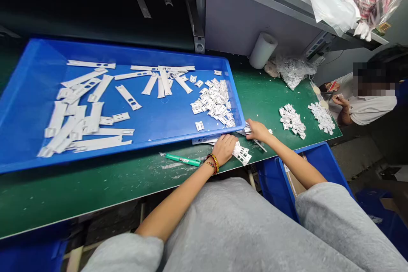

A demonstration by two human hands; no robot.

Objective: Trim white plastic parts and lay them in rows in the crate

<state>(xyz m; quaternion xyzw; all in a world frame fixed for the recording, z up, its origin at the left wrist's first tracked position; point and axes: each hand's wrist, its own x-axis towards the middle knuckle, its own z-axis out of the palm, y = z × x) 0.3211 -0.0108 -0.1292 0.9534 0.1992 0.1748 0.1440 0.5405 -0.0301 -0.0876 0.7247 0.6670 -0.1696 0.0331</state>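
My left hand (225,148), with beaded bracelets at its wrist, is closed on a bunch of flat white plastic strips (242,153) with rectangular cut-outs. Their ends stick out to the right, over the bench's front edge. Just beyond, at the corner of the blue tray (178,137), my right hand (258,131) has its fingers pinched on small white plastic pieces (247,128); they partly hide what is held. A thin white strip (260,146) lies below the right hand. Left of my left hand rests a green utility knife (180,159).
The tray holds long white strips (95,117) and a heap of small white pieces (215,102). Two more piles (292,121) (321,117) lie on the green bench (264,93). A white roll (263,50) stands behind. A co-worker (366,100) sits at the far right. Blue bins (277,182) stand below.
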